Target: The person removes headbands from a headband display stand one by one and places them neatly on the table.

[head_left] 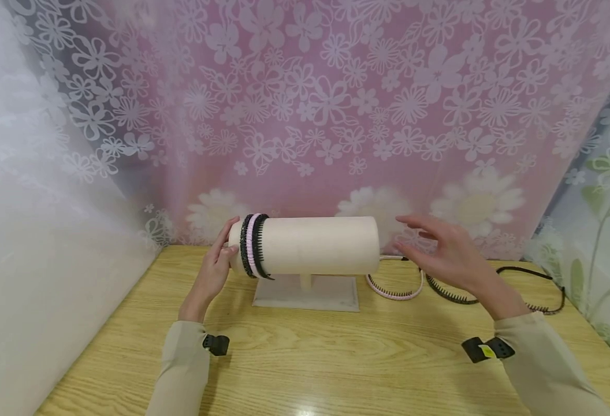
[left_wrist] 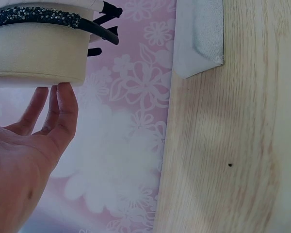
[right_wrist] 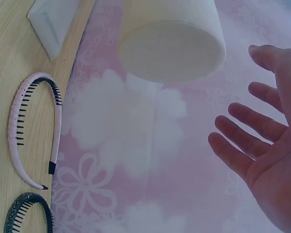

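A cream cylindrical headband stand (head_left: 320,245) lies level on its post. Around its left part sit three headbands side by side: a black glittery headband (left_wrist: 36,18) outermost, a pink headband (head_left: 252,242), and a dark toothed headband (head_left: 260,271). My left hand (head_left: 215,271) touches the cylinder's left end, fingertips at its rim in the left wrist view. Off the right end my right hand (head_left: 447,254) hangs in the air, fingers spread and holding nothing. Below it on the table are a pink toothed headband (right_wrist: 13,121) and a dark glittery toothed headband (right_wrist: 12,213).
The stand's flat pale base (head_left: 284,294) rests on the wood-grain table (head_left: 305,358). Another dark headband (head_left: 563,297) lies at the far right, partly hidden by my right forearm. A pink flowered curtain (head_left: 336,133) hangs close behind the table's back edge.
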`<state>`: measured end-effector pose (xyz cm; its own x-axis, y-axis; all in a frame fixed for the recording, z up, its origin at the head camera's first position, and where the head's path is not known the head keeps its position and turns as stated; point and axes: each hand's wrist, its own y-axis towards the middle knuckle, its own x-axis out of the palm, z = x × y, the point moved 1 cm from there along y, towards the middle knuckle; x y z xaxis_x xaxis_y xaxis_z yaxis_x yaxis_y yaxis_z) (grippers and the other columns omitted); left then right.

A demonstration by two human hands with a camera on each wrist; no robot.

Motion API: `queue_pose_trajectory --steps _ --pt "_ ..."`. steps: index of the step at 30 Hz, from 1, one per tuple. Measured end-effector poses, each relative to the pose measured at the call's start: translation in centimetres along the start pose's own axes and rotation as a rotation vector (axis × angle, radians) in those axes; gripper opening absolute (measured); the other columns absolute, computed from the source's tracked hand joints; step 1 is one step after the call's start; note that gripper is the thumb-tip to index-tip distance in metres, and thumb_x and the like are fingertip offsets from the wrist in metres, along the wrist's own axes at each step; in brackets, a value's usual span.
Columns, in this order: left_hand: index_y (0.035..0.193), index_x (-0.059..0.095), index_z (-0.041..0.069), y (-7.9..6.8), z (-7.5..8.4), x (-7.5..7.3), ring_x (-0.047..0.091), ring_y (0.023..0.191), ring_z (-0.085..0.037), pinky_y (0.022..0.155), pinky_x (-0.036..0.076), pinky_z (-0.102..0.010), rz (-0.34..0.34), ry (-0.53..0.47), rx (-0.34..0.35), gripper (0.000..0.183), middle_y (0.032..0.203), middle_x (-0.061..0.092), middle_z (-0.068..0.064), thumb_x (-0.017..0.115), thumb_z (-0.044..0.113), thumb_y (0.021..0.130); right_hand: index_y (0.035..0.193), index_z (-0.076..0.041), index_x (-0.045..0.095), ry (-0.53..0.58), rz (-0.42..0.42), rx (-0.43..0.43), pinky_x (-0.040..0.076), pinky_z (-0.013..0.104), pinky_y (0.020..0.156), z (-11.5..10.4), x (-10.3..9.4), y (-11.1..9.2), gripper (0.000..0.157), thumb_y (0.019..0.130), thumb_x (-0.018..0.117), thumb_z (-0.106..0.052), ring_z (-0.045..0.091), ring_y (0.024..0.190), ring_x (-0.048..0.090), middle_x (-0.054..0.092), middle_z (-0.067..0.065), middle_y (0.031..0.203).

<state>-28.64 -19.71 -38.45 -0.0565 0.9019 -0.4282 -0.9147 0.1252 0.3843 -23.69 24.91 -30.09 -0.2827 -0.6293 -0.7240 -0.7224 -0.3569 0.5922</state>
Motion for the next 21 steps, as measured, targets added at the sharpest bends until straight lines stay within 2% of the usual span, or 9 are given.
queue_pose_trajectory --steps 4,8,13,16,21 --pt "0.157 0.028 0.051 0.0 -0.1 0.0 0.053 0.112 -0.029 0.084 0.045 -0.043 0.000 0.001 0.002 0.054 0.157 0.046 -0.004 0.038 0.030 0.109 0.137 -0.011 0.065 0.012 -0.020 -0.017 0.055 0.050 0.094 -0.5 0.2 0.5 0.049 0.091 0.078 -0.018 0.032 0.119 0.066 0.069 0.012 0.133" --pt "0.159 0.028 0.049 0.0 -0.2 0.0 0.054 0.117 -0.028 0.088 0.044 -0.045 -0.001 -0.002 0.006 0.054 0.160 0.043 -0.004 0.038 0.030 0.109 0.134 -0.008 0.067 0.027 -0.008 -0.076 0.056 0.051 0.094 -1.1 0.8 1.2 0.050 0.086 0.082 -0.013 0.031 0.120 0.066 0.070 0.011 0.132" --pt "0.160 0.028 0.045 0.1 -0.2 0.0 0.053 0.114 -0.029 0.085 0.045 -0.042 -0.008 -0.009 0.014 0.055 0.158 0.044 -0.005 0.037 0.028 0.109 0.133 -0.008 0.068 0.036 0.014 -0.123 0.052 0.054 0.099 -1.9 1.7 2.3 0.053 0.083 0.084 -0.015 0.034 0.125 0.064 0.068 0.013 0.134" --pt "0.158 0.028 0.048 0.1 -0.2 0.0 0.052 0.109 -0.029 0.081 0.045 -0.039 -0.009 -0.008 0.012 0.054 0.156 0.046 -0.005 0.037 0.027 0.109 0.133 -0.010 0.068 0.024 0.024 -0.151 0.052 0.051 0.100 -2.5 2.2 2.9 0.054 0.083 0.085 -0.019 0.032 0.124 0.065 0.067 0.012 0.136" --pt "0.158 0.028 0.050 0.0 -0.2 0.0 0.052 0.113 -0.028 0.084 0.044 -0.039 -0.013 -0.010 0.011 0.054 0.158 0.044 -0.004 0.037 0.027 0.109 0.133 -0.010 0.068 0.029 0.027 -0.211 0.052 0.049 0.098 -3.5 3.2 3.9 0.055 0.082 0.086 -0.022 0.031 0.123 0.064 0.066 0.011 0.136"
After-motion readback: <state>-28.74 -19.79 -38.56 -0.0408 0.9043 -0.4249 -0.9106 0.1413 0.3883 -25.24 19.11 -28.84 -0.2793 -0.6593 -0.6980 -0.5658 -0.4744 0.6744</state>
